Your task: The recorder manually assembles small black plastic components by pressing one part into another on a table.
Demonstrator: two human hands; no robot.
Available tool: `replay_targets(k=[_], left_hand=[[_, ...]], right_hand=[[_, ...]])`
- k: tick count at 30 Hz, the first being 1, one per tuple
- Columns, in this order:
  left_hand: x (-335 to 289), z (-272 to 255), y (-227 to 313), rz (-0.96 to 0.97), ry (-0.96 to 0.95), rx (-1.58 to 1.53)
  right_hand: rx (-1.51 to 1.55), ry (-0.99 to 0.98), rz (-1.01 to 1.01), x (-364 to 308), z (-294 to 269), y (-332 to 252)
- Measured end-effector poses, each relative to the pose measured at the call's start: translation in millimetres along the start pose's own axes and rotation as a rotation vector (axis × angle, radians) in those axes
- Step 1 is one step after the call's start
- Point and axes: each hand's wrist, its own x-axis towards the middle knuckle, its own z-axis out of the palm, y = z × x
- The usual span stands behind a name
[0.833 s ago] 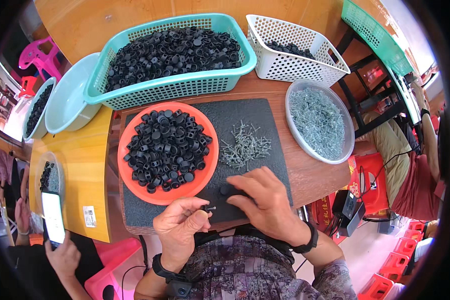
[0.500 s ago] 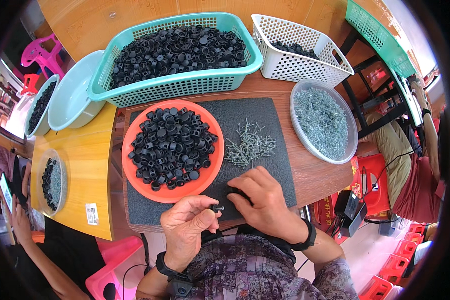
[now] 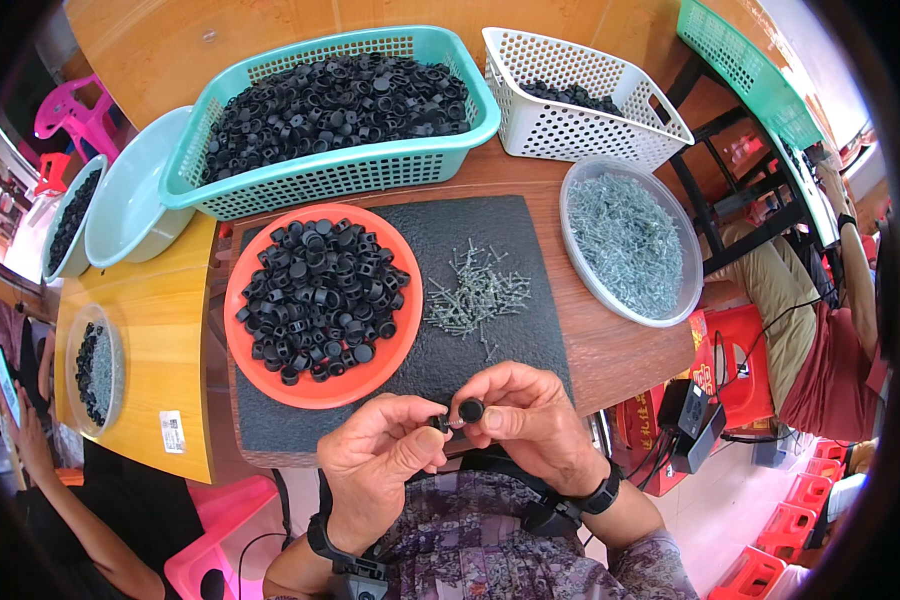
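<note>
Close to the table's front edge, my two hands meet. Between the thumb and fingers of my left hand is a small black plastic part, with a metal screw showing beside it. My right hand pinches a round black plastic cap against the screw's other side; whether they are joined I cannot tell. Beyond my hands, an orange plate is heaped with black plastic parts. Right of it, a pile of loose screws lies on a dark mat.
A green basket full of black parts and a white basket stand at the back. At right is a clear tub of screws. A pale bowl stands left. Another person's hand holds a phone at far left.
My right hand has moved left from the mat to my left hand, bringing a round black cap up to the screw. The whole view has shifted slightly.
</note>
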Motion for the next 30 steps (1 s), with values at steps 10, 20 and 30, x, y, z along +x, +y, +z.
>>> replay_targets(k=[10, 20, 30], left_hand=[[-0.3, 2.2, -4.2, 0.073, -0.006, 0.118], [-1.3, -1.6, 0.0, 0.137, -0.033, 0.299], [1.2, -2.1, 0.7, 0.160, -0.041, 0.415]], right_hand=[[0.020, 0.005, 0.001, -1.7, -1.3, 0.9], [-0.037, 0.024, -0.040, -0.9, 2.6, 5.3], [-0.113, 0.052, -0.066, 0.5, 1.9, 8.1]])
